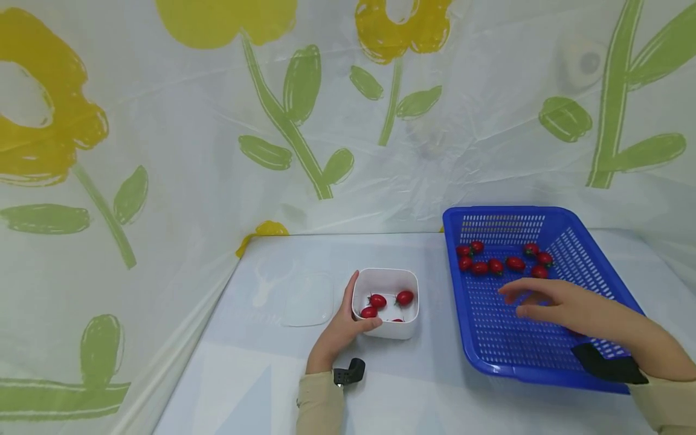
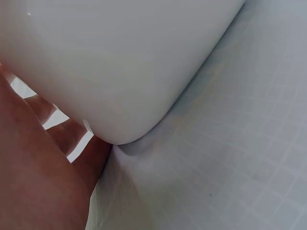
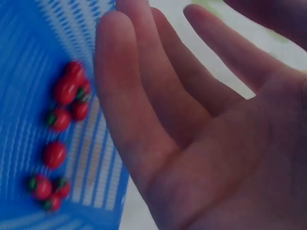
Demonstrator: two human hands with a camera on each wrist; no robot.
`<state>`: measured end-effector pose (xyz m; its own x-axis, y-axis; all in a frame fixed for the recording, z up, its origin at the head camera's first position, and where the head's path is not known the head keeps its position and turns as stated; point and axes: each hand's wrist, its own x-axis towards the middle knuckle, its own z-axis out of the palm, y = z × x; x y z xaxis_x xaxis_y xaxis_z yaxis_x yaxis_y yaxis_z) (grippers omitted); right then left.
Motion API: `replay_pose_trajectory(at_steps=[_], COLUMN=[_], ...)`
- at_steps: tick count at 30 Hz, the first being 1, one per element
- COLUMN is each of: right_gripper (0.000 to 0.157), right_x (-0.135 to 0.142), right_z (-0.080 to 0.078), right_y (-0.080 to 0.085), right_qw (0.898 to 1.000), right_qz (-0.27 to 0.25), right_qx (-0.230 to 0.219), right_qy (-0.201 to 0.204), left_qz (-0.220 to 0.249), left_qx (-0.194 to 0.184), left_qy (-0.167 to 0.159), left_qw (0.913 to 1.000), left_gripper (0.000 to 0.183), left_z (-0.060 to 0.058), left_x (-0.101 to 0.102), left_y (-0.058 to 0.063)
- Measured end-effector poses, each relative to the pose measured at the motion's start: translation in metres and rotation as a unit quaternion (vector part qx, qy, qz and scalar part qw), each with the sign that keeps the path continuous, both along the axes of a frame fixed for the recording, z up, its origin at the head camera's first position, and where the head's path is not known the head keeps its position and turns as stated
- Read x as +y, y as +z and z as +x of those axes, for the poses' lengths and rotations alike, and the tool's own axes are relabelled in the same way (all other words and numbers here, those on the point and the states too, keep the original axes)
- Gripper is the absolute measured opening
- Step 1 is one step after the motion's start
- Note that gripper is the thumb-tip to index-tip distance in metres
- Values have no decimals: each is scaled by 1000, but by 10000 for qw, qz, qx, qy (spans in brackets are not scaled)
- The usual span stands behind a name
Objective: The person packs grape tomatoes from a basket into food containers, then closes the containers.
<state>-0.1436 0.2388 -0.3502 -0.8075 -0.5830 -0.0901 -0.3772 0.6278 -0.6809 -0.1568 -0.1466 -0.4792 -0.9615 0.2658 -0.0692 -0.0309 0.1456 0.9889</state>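
The cherry tomatoes (image 1: 405,297) are in two places. Four of them show inside a white square container (image 1: 388,331), and the one at its near wall is mostly hidden behind the rim. The others lie in the blue plastic basket (image 1: 511,210), to the right of the container and apart from it. There they rest mainly at the far end, in one group at the left and a smaller group at the right, and several have green stem tops.

The left hand (image 1: 341,329) holds the container at its near left corner: the fingers lie along the left wall, and the thumb is on the near side. In the left wrist view, the fingers are against the smooth white wall.

The right hand (image 1: 565,308) is above the basket. Its fingers are relaxed, a little bent and apart from each other, and they grip nothing. A small red spot shows just below this hand, but I cannot tell what it is.

To the left of the container, a clear lid (image 1: 309,299) lies flat on the pale table (image 1: 391,399). Behind the table hangs a whitish curtain (image 1: 380,187), printed with yellow flowers and green leaves.
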Motion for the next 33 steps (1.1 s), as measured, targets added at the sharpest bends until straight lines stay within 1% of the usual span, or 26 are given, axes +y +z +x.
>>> replay_pose_trajectory(at_steps=[3, 5, 8, 10, 15, 22, 25, 27, 29, 33], right_gripper=[32, 36, 40, 42, 44, 45, 44, 44, 41, 40], right_x=[16, 27, 41, 49, 66, 75, 76, 75, 74, 70], right_z=[-5, -8, -14, -17, -21, -23, -24, -25, -27, -30], right_y=[-4, -7, -13, -17, -24, -29, -30, -32, -34, -38], right_qw=[9994, 9981, 9952, 9938, 9909, 9855, 9845, 9832, 9826, 9723], right_qz=[237, 189, 182, 200, 393, 592, 707, 927, 1258, 2114], right_qx=[-233, -589, -957, -1092, -1257, -1494, -1487, -1404, -1168, -670], right_qy=[34, 35, -45, -97, -266, -538, -605, -700, -702, -743], left_qz=[6, -20, -37, -54, -6, 108, 105, 84, 82, 95], left_qx=[-10, -10, -7, -6, 9, 65, 45, 46, 46, 56], left_qy=[-1, 6, 21, 28, -11, -90, -113, -120, -120, -115], left_qw=[10000, 10000, 10000, 10000, 10000, 9999, 9999, 9999, 9999, 9999], left_gripper=[90, 90, 90, 90, 91, 91, 91, 91, 91, 91], left_z=[0, 0, 0, 0, 0, -1, -1, 0, 0, 0], left_x=[0, -1, -1, -1, -1, 0, 0, 0, 0, 0], left_y=[0, 1, 0, 0, -1, -1, 0, 1, 1, 1])
